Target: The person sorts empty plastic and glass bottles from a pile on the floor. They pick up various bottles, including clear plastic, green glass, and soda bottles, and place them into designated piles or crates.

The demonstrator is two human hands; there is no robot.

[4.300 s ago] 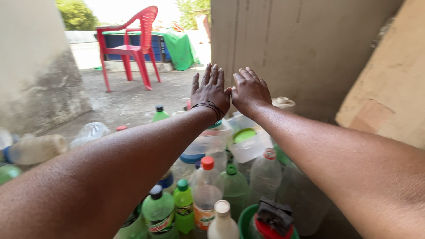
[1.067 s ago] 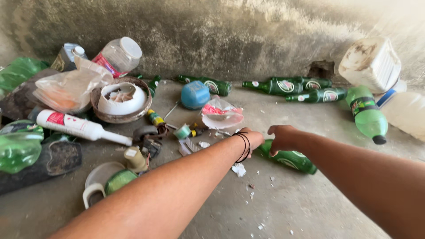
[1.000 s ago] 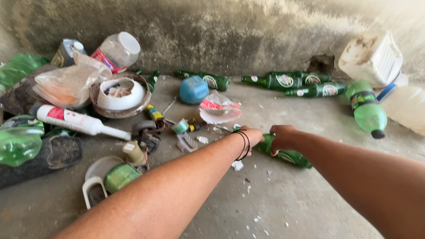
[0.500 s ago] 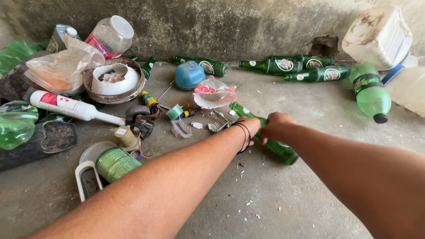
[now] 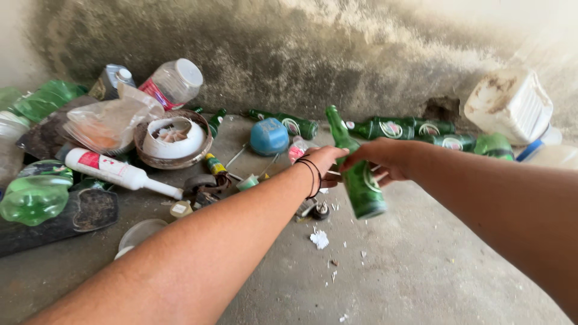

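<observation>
Head view: bare concrete floor (image 5: 421,271) at 6 o'clock, open, few white scraps. Centre: right hand (image 5: 385,159) clamped round green glass bottle (image 5: 355,171), lifted off floor, neck tilted toward 11 o'clock. Left hand (image 5: 325,161) touching bottle's neck side, grip cannot be told. Litter heap from 9 to 12: blue lid (image 5: 268,136), white tube (image 5: 117,171). Stained wall (image 5: 337,54) at far edge.

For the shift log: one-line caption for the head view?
Right hand lifts a green glass bottle off the littered concrete floor, left hand alongside.

Both hands (image 5: 355,162) closed, arms outstretched
</observation>
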